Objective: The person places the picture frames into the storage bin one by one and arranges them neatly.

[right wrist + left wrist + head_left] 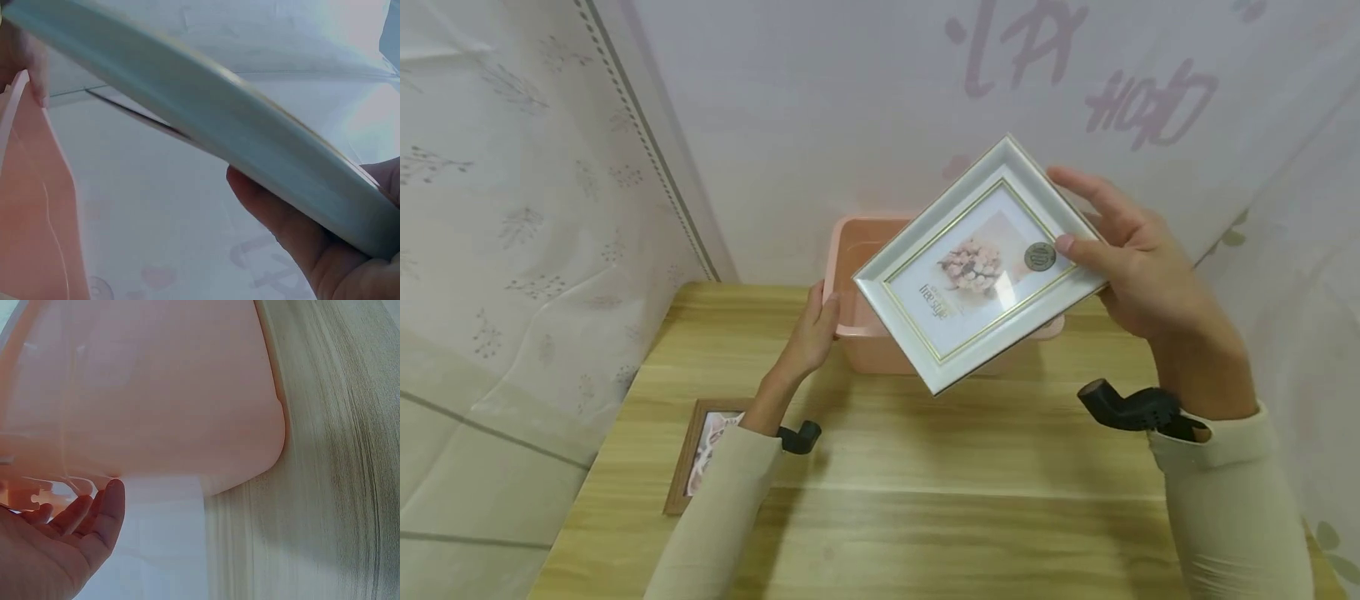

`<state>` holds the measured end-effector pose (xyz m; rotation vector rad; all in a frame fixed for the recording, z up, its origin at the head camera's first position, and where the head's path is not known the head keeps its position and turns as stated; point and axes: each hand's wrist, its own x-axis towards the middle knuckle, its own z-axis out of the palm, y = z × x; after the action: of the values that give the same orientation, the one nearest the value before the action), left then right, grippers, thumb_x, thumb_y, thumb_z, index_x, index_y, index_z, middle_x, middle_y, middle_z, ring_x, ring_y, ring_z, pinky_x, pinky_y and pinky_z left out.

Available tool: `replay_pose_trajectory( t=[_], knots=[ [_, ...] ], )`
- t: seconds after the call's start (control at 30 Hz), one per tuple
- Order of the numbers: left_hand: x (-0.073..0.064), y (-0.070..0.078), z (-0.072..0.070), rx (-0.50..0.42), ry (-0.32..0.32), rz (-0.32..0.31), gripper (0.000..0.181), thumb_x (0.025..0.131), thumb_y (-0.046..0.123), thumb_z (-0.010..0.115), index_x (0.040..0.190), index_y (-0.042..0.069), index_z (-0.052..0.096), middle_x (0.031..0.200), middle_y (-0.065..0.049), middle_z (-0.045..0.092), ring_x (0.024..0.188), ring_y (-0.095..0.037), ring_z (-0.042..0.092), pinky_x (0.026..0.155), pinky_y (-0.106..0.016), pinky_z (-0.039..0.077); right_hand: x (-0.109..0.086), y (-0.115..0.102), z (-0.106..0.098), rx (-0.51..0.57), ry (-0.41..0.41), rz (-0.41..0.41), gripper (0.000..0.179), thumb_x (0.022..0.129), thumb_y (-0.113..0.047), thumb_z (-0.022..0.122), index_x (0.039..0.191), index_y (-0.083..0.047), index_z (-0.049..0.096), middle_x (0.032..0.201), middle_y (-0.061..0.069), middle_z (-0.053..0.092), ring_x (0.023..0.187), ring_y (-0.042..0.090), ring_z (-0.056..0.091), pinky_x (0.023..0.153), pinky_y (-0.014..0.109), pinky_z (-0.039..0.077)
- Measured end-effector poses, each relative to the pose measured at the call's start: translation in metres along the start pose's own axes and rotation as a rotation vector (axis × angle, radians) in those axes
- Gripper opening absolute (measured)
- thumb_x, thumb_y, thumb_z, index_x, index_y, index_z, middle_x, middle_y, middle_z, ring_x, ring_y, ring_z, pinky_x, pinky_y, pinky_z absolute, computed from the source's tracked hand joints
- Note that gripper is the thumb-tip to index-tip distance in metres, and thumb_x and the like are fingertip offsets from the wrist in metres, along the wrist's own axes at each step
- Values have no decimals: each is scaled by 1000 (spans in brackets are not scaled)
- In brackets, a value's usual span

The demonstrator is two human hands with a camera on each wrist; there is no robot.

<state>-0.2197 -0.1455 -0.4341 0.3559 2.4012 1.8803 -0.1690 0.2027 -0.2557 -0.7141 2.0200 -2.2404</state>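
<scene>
My right hand [1157,279] grips a white picture frame [917,337] by its right corner, thumb on the front and fingers behind. The picture frame is tilted above a pink plastic bin [876,357] and hides much of its opening. Inside the gold inner border is a picture of flowers with a round dark label. The right wrist view shows the frame's pale edge [206,106] and a thin dark piece [134,117] sticking out behind it. My left hand [811,335] holds the bin's left rim; its fingers [111,509] curl at the bin's edge in the left wrist view.
A brown wooden picture frame [681,479] lies on the wood-grain table [940,533] at the left, partly covered by my left forearm. Behind the bin stands a pale curtain or wall covering [820,108] with pink lettering; patterned fabric [512,250] hangs at the left.
</scene>
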Motion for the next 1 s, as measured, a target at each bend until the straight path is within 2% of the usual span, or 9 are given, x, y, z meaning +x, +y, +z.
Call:
replay_pose_trajectory(
  t=[0.13, 0.23, 0.37, 0.5, 0.6, 0.8, 1.0],
  knots=[
    [1, 1, -1, 0, -14, 5, 55, 114, 27, 25, 161, -1, 15, 135, -30, 46, 112, -42, 59, 88, -43, 56, 6, -4, -1, -2, 21, -42, 61, 102, 17, 39, 156, -10, 45, 143, 23, 49, 109, 29, 68, 73, 35, 63],
    [0, 1, -1, 12, -19, 4, 55, 114, 28, 24, 161, -1, 15, 136, -30, 46, 111, -40, 58, 88, -44, 55, 7, -2, -1, 30, 61, -53, 59, 103, 16, 39, 155, -10, 46, 147, 24, 42, 110, 29, 66, 74, 33, 62],
    [0, 0, 0, 17, -22, 2, 56, 115, 29, 24, 161, -2, 16, 136, -29, 46, 110, -38, 59, 88, -44, 55, 10, 3, 0, 78, 187, -37, 59, 102, 15, 42, 155, -10, 48, 152, 25, 37, 114, 31, 62, 76, 33, 62],
    [0, 1, 0, 19, -19, -3, 57, 114, 29, 24, 161, -3, 15, 135, -30, 46, 110, -38, 59, 88, -43, 55, 18, 9, 4, 48, 325, 9, 63, 101, 15, 44, 156, -14, 47, 155, 22, 36, 128, 37, 52, 81, 30, 61],
    [0, 1, -1, 30, -17, -1, 57, 114, 29, 24, 160, -3, 14, 135, -30, 45, 110, -39, 59, 87, -43, 56, 28, 15, 8, -23, 378, 40, 65, 100, 16, 43, 158, -15, 46, 158, 19, 35, 135, 38, 43, 88, 30, 59],
    [1, -1, 0, 31, -11, 1, 56, 114, 28, 24, 160, -3, 17, 134, -29, 48, 109, -38, 59, 85, -43, 54, 41, 36, 11, -223, 391, 115, 69, 100, 15, 42, 161, -18, 41, 165, 11, 31, 141, 37, 36, 112, 51, 43],
    [1, 0, 1, 24, 10, -7, 55, 113, 26, 26, 160, -1, 19, 132, -28, 49, 104, -35, 58, 82, -42, 53, 48, 61, 11, -455, 335, 203, 68, 104, 6, 43, 164, -24, 34, 170, 5, 24, 142, 36, 36, 107, 52, 48]
  ],
)
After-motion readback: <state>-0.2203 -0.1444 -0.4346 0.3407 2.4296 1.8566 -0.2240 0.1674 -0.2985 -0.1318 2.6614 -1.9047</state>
